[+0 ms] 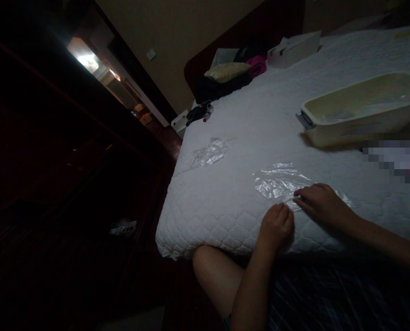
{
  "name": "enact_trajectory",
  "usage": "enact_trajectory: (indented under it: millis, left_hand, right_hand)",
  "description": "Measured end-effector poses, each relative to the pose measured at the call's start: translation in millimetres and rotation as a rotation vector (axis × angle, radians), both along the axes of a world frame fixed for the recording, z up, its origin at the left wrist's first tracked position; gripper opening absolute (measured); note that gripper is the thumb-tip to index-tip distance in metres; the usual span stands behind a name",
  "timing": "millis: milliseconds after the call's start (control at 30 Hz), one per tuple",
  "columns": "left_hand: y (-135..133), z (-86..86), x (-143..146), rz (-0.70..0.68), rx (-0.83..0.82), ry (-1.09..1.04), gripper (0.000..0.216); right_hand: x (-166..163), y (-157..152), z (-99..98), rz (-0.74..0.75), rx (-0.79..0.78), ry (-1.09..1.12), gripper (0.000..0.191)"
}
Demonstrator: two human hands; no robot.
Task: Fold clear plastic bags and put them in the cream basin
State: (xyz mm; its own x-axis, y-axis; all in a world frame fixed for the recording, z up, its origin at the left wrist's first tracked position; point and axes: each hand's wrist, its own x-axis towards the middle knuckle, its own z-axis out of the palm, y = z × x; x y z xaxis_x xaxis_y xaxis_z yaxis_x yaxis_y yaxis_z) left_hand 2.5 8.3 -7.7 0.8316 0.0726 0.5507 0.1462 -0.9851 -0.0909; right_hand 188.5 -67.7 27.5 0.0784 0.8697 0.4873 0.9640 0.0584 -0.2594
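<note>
A crinkled clear plastic bag (279,180) lies on the white quilted bed cover (205,207) in front of me. My left hand (277,225) is closed at the bag's near edge, fingers curled and pressed together on the film. Just to its right, my right hand (320,202) pinches the same edge between thumb and fingers. Part of the bag is hidden under the right hand and shows again beyond it. Another clear plastic bag (210,152) rests flat farther off to the left, apart from both hands.
A cream plastic bin (356,131) with a grey latch sits at the right. A white box (292,51), a pale cushion (227,71) and a magenta roll (256,66) are near the headboard. Dark clothing (198,113) lies by the far left edge. The room is dim.
</note>
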Motion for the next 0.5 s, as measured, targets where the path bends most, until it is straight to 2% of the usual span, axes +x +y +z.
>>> enact_trajectory:
  millis: [333,500]
  left_hand:
    - [-2.6,3.5,-2.0,0.049,0.04,0.101,0.032]
    - [-3.7,8.9,-2.2,0.042,0.075,0.059,0.033]
  right_hand:
    - [-0.2,3.2,-6.0,0.026,0.0,-0.094,0.025]
    - [0.3,2.8,-8.9,0.036,-0.015,-0.077,0.025]
